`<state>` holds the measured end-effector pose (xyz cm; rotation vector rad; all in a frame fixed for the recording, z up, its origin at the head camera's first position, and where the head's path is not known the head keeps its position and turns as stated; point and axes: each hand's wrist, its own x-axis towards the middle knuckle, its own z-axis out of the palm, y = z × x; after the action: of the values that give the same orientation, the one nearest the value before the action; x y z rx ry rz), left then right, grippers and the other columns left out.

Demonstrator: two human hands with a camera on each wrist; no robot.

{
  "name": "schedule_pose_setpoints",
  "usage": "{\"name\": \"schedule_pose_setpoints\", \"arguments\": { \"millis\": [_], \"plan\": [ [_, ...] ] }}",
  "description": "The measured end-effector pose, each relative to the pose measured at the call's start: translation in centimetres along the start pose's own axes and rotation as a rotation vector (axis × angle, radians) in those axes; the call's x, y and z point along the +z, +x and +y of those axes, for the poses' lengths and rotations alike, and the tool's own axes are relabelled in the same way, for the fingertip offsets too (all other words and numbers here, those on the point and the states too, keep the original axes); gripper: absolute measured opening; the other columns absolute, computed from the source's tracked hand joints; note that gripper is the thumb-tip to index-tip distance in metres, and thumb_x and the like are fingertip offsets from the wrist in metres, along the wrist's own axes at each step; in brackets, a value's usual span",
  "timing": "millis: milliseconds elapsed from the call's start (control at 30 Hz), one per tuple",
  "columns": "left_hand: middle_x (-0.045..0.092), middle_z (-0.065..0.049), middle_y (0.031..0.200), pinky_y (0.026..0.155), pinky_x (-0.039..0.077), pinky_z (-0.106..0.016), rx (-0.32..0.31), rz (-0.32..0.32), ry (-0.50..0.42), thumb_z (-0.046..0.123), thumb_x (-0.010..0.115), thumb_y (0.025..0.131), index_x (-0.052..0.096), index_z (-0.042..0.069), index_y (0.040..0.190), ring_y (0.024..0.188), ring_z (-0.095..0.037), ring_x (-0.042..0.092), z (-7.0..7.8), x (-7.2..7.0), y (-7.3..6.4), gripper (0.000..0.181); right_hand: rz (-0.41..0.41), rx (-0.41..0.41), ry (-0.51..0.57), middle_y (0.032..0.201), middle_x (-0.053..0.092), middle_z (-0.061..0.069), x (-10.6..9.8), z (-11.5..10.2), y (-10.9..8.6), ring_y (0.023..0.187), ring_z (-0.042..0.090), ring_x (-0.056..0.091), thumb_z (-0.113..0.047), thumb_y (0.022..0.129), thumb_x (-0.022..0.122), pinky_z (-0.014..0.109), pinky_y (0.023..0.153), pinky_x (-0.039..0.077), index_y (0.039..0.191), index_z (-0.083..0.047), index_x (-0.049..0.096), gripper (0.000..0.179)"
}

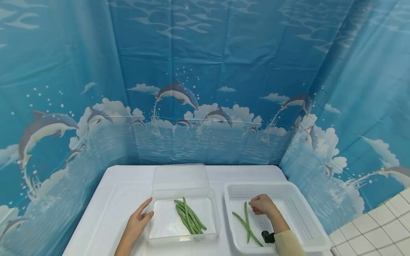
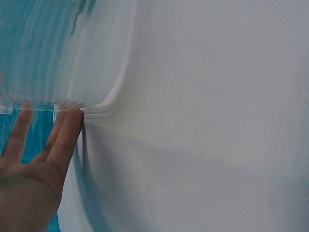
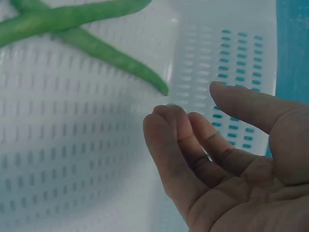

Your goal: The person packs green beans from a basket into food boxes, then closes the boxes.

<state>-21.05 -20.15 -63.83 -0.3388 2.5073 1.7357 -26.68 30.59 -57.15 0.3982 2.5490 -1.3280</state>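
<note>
A clear plastic container holds a bunch of green beans. My left hand is at its left side, fingers extended; in the left wrist view the fingertips meet the container wall. To the right stands a white perforated basket, where two green beans lie crossed. Over the basket, beside the upper end of one bean, hovers my right hand. Seen from the right wrist, its fingers are loosely bent, the thumb stands apart, and nothing is between them.
Behind the container, a clear lid leans or lies toward the back edge of the white-covered table. A blue dolphin-print curtain closes off the back and sides. White tiles show at the lower right.
</note>
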Motion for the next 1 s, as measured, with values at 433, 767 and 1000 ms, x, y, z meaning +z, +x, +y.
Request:
{"name": "schedule_pose_setpoints", "arguments": {
  "millis": [433, 767, 1000],
  "plan": [
    [0.04, -0.025, 0.168, 0.1, 0.058, -0.069, 0.009, -0.001, -0.004, 0.035, 0.066, 0.105, 0.043, 0.03, 0.163, 0.141, -0.055, 0.055, 0.0, 0.1, -0.1, 0.062, -0.049, 0.032, -0.173, 0.076, 0.068, 0.013, 1.7, 1.4, 0.2, 0.065, 0.019, 0.068, -0.006, 0.091, 0.076, 0.031, 0.06, 0.063, 0.097, 0.004, 0.066, 0.015],
    [0.042, -0.025, 0.166, 0.104, 0.056, -0.069, 0.014, 0.004, -0.011, 0.036, 0.065, 0.105, 0.044, 0.03, 0.162, 0.142, -0.054, 0.053, 0.2, 0.1, 0.0, 0.061, -0.083, -0.022, -0.247, 0.072, 0.067, 0.014, 4.1, 0.2, 0.5, 0.063, 0.023, 0.068, 0.004, 0.088, 0.076, 0.037, 0.059, 0.065, 0.104, 0.0, 0.061, 0.022],
    [0.04, -0.024, 0.168, 0.105, 0.054, -0.071, 0.004, -0.004, -0.015, 0.036, 0.066, 0.105, 0.044, 0.031, 0.162, 0.144, -0.055, 0.051, 0.0, -0.1, 0.0, 0.062, -0.079, -0.077, -0.265, 0.071, 0.063, 0.013, 5.4, 0.2, 0.6, 0.061, 0.02, 0.062, 0.011, 0.084, 0.068, 0.035, 0.054, 0.061, 0.113, -0.002, 0.064, 0.032]
  ]
}}
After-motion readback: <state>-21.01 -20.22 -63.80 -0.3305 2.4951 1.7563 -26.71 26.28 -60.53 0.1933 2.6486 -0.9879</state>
